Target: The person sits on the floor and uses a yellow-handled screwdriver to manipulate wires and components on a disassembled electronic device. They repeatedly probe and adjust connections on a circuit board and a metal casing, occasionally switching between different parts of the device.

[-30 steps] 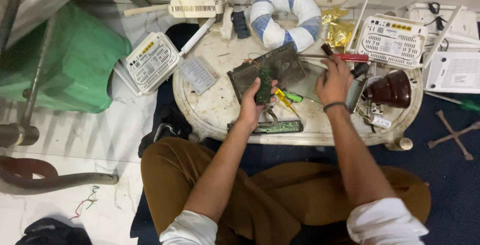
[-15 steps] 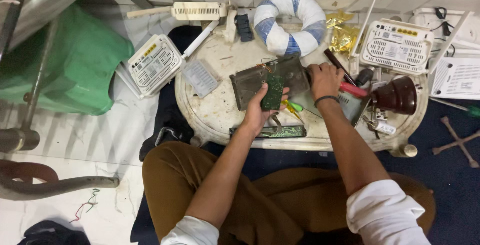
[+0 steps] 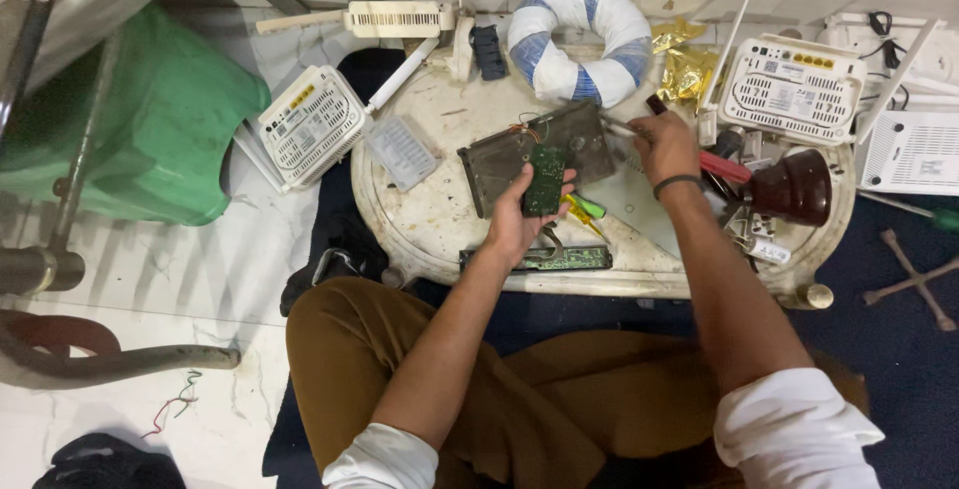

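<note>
Circuit board (image 3: 546,178) in left hand (image 3: 516,221)

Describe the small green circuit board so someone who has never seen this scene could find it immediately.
Start at the round white table in front of the seated person. Near its middle lies a grey metal drive casing; the left hand holds the small green circuit board upright over it. Unlike the long board lying flat at the table's near edge, it is short and hand-held.

White router (image 3: 914,149) cropped at edge
</note>
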